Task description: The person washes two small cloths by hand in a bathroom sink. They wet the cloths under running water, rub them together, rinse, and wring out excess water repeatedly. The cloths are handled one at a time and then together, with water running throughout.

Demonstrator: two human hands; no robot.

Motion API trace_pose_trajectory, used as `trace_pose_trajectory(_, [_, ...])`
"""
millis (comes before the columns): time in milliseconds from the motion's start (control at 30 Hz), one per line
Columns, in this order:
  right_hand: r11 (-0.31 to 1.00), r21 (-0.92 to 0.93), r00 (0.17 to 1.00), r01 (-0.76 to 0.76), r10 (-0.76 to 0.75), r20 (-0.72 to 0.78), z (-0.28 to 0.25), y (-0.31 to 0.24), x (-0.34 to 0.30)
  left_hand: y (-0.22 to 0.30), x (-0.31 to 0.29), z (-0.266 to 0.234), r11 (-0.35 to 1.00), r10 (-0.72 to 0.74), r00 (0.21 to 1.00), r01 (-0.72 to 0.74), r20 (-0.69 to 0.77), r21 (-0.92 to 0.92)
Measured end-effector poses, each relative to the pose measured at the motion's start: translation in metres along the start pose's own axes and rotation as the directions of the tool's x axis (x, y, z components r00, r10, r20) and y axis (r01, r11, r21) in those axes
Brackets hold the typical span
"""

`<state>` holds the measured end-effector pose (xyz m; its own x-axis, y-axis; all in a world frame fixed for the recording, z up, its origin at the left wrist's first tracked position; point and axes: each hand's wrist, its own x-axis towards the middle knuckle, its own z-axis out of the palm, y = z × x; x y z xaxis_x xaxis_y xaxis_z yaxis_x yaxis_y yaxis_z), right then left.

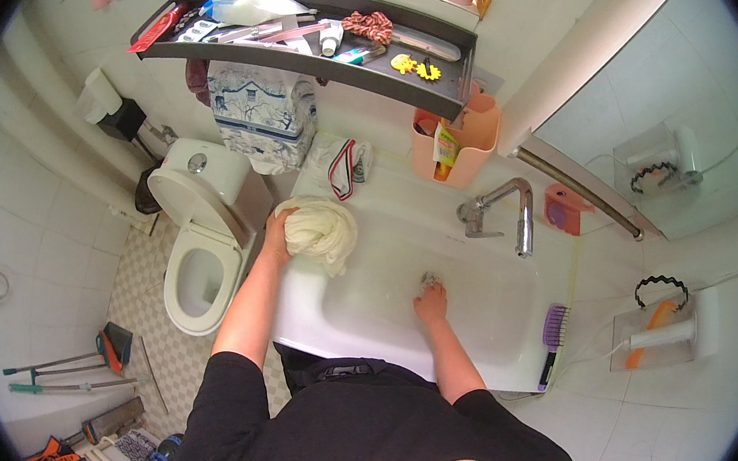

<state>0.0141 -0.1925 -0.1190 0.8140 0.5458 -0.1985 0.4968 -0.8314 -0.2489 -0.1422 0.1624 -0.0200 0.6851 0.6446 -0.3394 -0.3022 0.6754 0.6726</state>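
Cream bunched-up cloth [323, 229] at the left edge of the glossy white sink [387, 233], left hand [277, 236] grasping it | right hand [430, 304] by the greyish drain [430, 279], can't tell if it's clutching anything | loose folds could slump in if the left grip slackens, tbh

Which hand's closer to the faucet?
Right. The right hand is down in the sink, left of the faucet; the left hand is much farther off, at the sink's left end, holding the cream cloth.
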Motion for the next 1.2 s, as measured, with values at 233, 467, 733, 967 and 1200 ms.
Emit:
trace_pose_trajectory(233, [0.997, -0.065, 0.986, 0.052, -0.04, 0.163, 0.002, 0.012, 0.012, 0.001, 0.0, 0.003, 1.0, -0.004, 1.0, 0.004, -0.009, 0.008])
trace_pose_trajectory(467, [0.945, -0.272, 0.977, 0.181, -0.141, 0.158, 0.033, 0.035, 0.026, -0.006, 0.013, -0.014, 0.996, -0.053, 0.994, 0.06, -0.096, 0.073])
trace_pose_trajectory(733, [0.996, -0.086, 0.964, 0.001, 0.022, 0.265, 0.003, 0.01, 0.017, 0.0, 0.005, -0.01, 0.996, -0.064, 0.998, 0.065, -0.021, 0.062])
trace_pose_trajectory(967, [0.997, -0.045, 0.967, -0.065, 0.074, 0.243, -0.013, -0.001, 0.011, 0.001, 0.005, -0.005, 0.994, -0.103, 0.995, 0.103, 0.008, 0.034])
trace_pose_trajectory(1200, [0.993, -0.108, 0.964, -0.047, 0.073, 0.257, -0.009, 0.0, 0.014, 0.001, 0.007, -0.009, 0.993, -0.115, 0.993, 0.115, 0.0, 0.007])
